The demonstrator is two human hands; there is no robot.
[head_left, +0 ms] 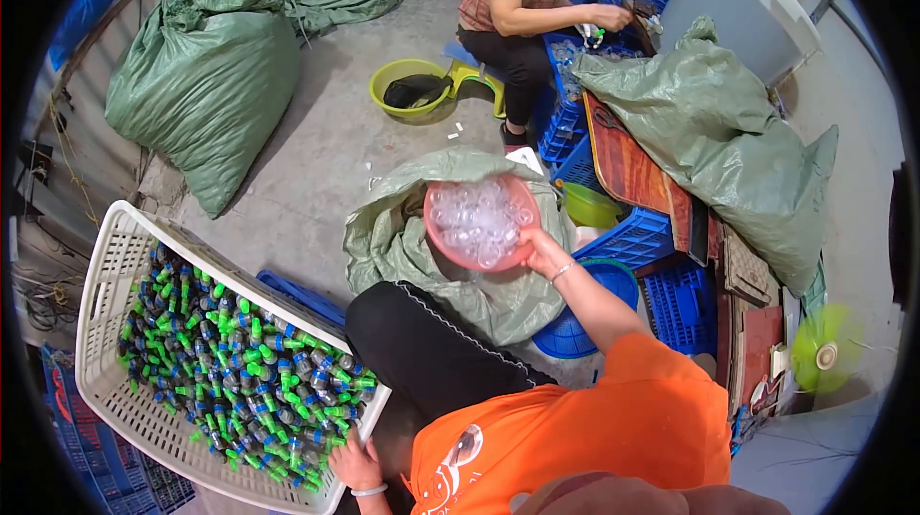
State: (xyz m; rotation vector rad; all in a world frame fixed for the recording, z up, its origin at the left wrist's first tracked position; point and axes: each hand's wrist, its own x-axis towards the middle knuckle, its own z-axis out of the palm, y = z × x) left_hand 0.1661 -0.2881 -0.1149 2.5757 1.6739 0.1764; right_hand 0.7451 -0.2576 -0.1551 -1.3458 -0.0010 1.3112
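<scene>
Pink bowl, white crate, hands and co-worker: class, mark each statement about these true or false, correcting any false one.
1. The right hand holds a pink bowl of clear pieces. True.
2. The left hand is at the edge of the white crate. True.
3. Everything in the crate is red. False: the small pieces there are green, blue and dark.
4. The co-worker is standing. False: the co-worker is sitting.
</scene>
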